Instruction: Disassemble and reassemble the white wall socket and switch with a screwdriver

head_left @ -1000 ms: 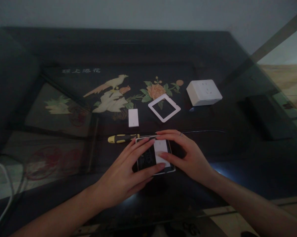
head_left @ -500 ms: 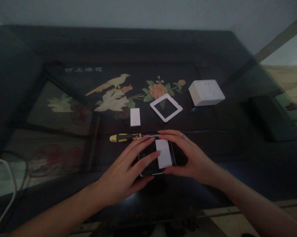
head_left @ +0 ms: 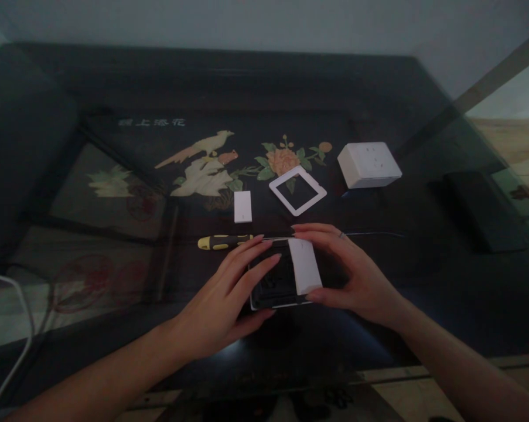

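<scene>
Near the table's front edge lies a black square module (head_left: pixel 273 278) with a pale rim. My left hand (head_left: pixel 229 299) grips its left side, fingers along the top edge and thumb at the bottom. A white rectangular plate (head_left: pixel 306 266) covers the module's right part, slightly tilted. My right hand (head_left: pixel 347 269) holds this plate by its top and bottom ends. Just behind my hands lies a yellow and black screwdriver (head_left: pixel 224 242), its shaft partly hidden. Beyond it are a second white plate (head_left: pixel 242 207) and a white square frame (head_left: pixel 278 196).
A white box-shaped socket unit (head_left: pixel 369 165) stands behind to the right. On the far right rests a dark oblong object (head_left: pixel 484 211). A white cable (head_left: pixel 24 305) runs along the left edge. The glossy dark table (head_left: pixel 246 82) shows a bird and flower picture.
The white plate and my right hand have moved right, to the module's right edge. More of the module's black inside shows. My left index finger has lifted off the plate.
</scene>
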The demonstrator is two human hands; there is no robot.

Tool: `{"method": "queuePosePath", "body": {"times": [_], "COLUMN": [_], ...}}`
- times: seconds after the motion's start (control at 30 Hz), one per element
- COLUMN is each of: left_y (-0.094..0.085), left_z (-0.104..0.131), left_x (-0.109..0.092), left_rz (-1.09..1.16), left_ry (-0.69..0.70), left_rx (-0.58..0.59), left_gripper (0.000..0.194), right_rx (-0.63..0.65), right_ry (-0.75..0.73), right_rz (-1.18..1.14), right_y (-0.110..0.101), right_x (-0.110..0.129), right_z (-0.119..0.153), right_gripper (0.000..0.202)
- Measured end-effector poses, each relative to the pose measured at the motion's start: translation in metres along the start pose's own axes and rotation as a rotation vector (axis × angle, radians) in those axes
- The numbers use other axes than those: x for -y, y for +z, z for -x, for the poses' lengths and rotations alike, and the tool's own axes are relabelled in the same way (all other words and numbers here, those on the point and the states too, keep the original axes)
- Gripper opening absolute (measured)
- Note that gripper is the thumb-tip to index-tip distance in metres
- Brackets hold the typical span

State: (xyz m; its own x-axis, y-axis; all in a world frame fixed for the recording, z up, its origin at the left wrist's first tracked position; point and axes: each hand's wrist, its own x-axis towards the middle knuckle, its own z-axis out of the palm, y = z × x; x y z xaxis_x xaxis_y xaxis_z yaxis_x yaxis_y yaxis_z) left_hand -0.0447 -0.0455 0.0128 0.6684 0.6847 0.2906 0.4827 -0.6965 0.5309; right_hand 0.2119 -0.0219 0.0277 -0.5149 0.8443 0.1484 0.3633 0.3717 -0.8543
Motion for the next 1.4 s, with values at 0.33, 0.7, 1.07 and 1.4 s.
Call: {"method": "queuePosePath", "body": {"times": [0.33, 0.7, 1.07, 1.4], "left_y": [0.0, 0.0, -0.001, 0.0], "left_z": [0.001, 0.0, -0.001, 0.0], "left_x": [0.001, 0.003, 0.003, 0.003], "left_rz": [-0.028, -0.024, -0.038, -0.011], "left_ry": [0.036, 0.054, 0.048, 0.039], "left_rx": [0.028, 0.028, 0.041, 0.045], "left_gripper": [0.046, 0.043, 0.044, 0.046], "right_rx": [0.035, 0.03, -0.024, -0.02], "right_ry": [0.017, 0.1, 0.09, 0.034], "right_rz": [0.119, -0.026, -0.021, 0.047], "right_y": [0.012, 0.015, 0.015, 0.013], "right_x": [0.001, 0.005, 0.005, -0.003], "right_z": [0.0, -0.001, -0.002, -0.001], "right_gripper": [0.064, 0.063, 0.051, 0.055]}}
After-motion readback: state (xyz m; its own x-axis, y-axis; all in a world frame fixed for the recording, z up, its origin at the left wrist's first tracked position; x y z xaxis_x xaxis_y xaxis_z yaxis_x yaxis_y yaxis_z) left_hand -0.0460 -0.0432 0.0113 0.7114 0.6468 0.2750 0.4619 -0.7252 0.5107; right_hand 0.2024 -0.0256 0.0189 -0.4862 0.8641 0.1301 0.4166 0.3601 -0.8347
